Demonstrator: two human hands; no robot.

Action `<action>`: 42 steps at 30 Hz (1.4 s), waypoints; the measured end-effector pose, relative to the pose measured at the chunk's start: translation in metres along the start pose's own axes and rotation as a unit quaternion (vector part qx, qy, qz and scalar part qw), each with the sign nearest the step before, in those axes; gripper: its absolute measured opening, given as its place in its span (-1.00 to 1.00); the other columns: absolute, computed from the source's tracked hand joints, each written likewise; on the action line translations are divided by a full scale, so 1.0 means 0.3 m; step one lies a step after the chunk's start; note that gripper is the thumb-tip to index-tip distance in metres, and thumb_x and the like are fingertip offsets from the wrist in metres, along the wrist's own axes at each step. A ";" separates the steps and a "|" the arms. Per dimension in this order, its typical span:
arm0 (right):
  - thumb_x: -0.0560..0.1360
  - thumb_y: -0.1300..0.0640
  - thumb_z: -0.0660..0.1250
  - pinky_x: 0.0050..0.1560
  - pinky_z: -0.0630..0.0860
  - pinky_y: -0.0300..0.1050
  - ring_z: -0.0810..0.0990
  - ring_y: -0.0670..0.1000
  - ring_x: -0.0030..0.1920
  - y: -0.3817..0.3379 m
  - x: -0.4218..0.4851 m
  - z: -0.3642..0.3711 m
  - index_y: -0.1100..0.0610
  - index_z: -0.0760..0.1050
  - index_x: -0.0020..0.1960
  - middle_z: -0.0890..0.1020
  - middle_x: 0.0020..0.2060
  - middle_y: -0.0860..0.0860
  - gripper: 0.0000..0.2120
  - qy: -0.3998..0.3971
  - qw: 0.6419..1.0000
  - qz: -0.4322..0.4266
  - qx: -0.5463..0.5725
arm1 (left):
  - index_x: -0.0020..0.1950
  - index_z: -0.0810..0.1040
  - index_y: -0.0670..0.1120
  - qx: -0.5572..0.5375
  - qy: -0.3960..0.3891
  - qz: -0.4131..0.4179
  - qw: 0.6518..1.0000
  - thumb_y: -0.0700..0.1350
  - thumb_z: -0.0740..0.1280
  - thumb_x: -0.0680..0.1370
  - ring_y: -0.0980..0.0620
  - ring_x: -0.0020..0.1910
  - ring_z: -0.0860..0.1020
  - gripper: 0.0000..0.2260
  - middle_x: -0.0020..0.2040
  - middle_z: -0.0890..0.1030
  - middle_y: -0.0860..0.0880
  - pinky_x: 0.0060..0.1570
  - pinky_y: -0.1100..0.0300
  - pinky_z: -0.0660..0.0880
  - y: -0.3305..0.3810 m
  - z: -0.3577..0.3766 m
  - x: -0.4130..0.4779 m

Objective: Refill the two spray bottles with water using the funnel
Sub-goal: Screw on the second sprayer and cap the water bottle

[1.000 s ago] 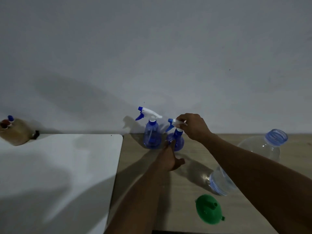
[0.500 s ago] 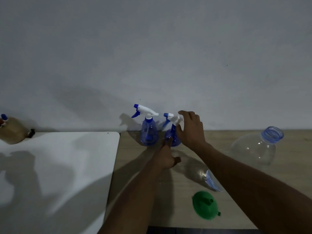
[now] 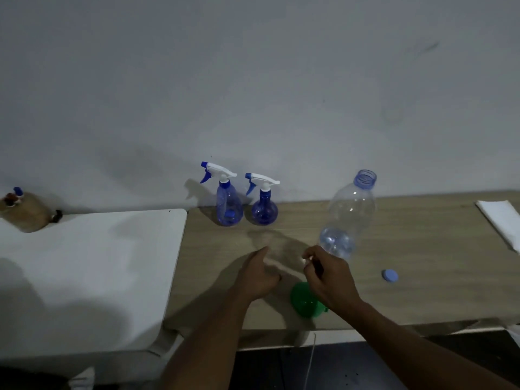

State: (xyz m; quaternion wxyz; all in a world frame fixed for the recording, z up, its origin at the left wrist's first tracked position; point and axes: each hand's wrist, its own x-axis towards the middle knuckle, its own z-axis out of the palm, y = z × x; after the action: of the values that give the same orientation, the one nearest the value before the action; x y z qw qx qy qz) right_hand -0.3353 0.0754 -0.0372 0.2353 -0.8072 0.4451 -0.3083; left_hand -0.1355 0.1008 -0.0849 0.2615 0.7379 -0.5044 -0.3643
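A tall translucent blue plastic spray bottle (image 3: pixel 229 205) and a rounder translucent blue plastic spray bottle (image 3: pixel 264 211) were set upright, side by side, at the back of the pale wooden counter (image 3: pixel 422 249). A green plastic funnel (image 3: pixel 302 304) was partly covered by the right hand (image 3: pixel 329 280). Its grip was curled, but whether anything was held could not be told. The left hand (image 3: pixel 257 277) was kept loosely curled, its grip empty. A clear uncapped plastic water bottle (image 3: pixel 350 212) was seen just behind.

I take this for a plain, dim room in a home rather than a lab. A bare painted wall (image 3: pixel 281 80) backs a wood-grain bench (image 3: pixel 422 263), and a white table (image 3: pixel 98 263) butts its left edge. On the bench stand a tall spray bottle (image 3: pixel 229 206), a round spray bottle (image 3: pixel 264 211) and a water bottle (image 3: pixel 351 209).
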 end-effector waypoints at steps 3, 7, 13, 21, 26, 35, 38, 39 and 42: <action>0.52 0.22 0.32 -0.41 0.31 -0.41 0.50 -0.12 -0.42 0.084 -0.078 -0.097 0.02 0.49 -0.10 0.44 -0.47 -0.15 -0.89 0.027 0.999 0.004 -0.027 | 0.56 0.26 0.08 -0.042 0.008 -0.002 0.999 0.23 0.50 0.36 -0.03 0.45 0.37 -0.17 0.55 0.30 0.02 0.41 -0.02 0.39 0.083 0.034 -0.058; 0.47 0.22 0.37 -0.37 0.25 -0.36 0.46 -0.18 -0.40 0.240 -0.110 -0.205 0.05 0.52 -0.03 0.50 -0.35 -0.14 -0.88 0.048 0.992 0.070 -0.089 | 0.56 0.20 0.15 -0.059 0.035 0.035 0.997 0.38 0.54 0.20 0.00 0.48 0.33 0.02 0.57 0.26 0.04 0.40 -0.08 0.40 0.236 0.085 -0.081; 0.55 0.12 0.32 0.21 0.50 0.01 0.39 0.13 0.33 0.523 -0.105 -0.339 0.02 0.34 0.46 0.41 0.40 0.07 -0.52 -0.152 0.957 0.154 -0.191 | 0.49 0.26 0.17 -0.093 0.090 0.100 0.987 0.36 0.58 0.20 0.07 0.34 0.48 -0.04 0.41 0.45 0.10 0.25 0.05 0.51 0.458 0.209 -0.073; 0.65 0.11 0.15 0.25 0.46 -0.03 0.37 0.09 0.35 0.642 -0.136 -0.355 0.03 0.35 0.44 0.31 0.45 0.03 -0.64 -0.262 0.924 0.125 -0.250 | 0.35 0.42 0.14 -0.080 0.175 0.084 0.978 0.24 0.56 0.34 0.12 0.13 0.59 -0.35 0.17 0.62 0.14 0.13 0.10 0.55 0.510 0.283 -0.069; 0.62 0.09 0.23 0.15 0.50 -0.10 0.52 0.04 0.13 0.650 -0.128 -0.408 0.08 0.53 0.27 0.51 0.20 0.08 -0.74 -0.233 0.949 0.139 -0.162 | 0.41 0.37 0.15 -0.062 0.182 0.079 0.978 0.24 0.55 0.34 0.09 0.14 0.58 -0.30 0.21 0.62 0.11 0.16 0.08 0.54 0.540 0.309 -0.088; 0.54 0.17 0.40 -0.17 0.53 -0.05 0.61 0.05 -0.17 0.236 0.236 -0.751 0.23 0.60 0.13 0.65 -0.20 0.12 -0.80 -0.037 0.928 0.124 0.349 | 0.44 0.33 0.17 -0.041 0.159 0.068 0.984 0.25 0.54 0.34 0.00 0.14 0.61 -0.26 0.19 0.63 0.06 0.11 0.11 0.55 0.587 0.355 -0.107; 0.56 0.14 0.39 -0.14 0.60 -0.12 0.65 -0.02 -0.14 0.080 0.300 -0.887 0.18 0.61 0.16 0.68 -0.15 0.08 -0.80 -0.068 0.963 0.015 0.261 | 0.49 0.28 0.18 -0.046 0.147 0.068 0.986 0.23 0.54 0.35 0.00 0.19 0.59 -0.22 0.26 0.60 0.05 0.17 0.08 0.54 0.595 0.363 -0.110; 0.55 0.13 0.39 -0.11 0.61 -0.13 0.66 -0.04 -0.14 0.041 0.311 -0.912 0.15 0.62 0.16 0.69 -0.13 0.06 -0.79 -0.079 0.975 -0.016 0.205 | 0.50 0.27 0.19 -0.051 0.145 0.067 0.986 0.24 0.54 0.34 0.00 0.19 0.59 -0.20 0.26 0.60 0.05 0.19 0.05 0.55 0.595 0.365 -0.109; 0.54 0.06 0.41 0.02 0.57 -0.16 0.64 -0.06 -0.07 -0.038 0.334 -0.925 0.08 0.62 0.20 0.67 -0.05 -0.04 -0.75 -0.104 0.990 -0.085 0.036 | 0.44 0.33 0.19 -0.058 0.138 0.054 0.987 0.33 0.50 0.31 0.01 0.17 0.61 -0.24 0.21 0.63 0.08 0.18 -0.01 0.57 0.593 0.366 -0.105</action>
State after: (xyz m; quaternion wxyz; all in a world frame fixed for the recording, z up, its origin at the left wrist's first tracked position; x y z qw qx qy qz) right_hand -0.4834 -0.0349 0.1931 0.2818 -0.8610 0.3364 -0.2571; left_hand -0.3291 0.0651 -0.0079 0.3901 0.7362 -0.4811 -0.2727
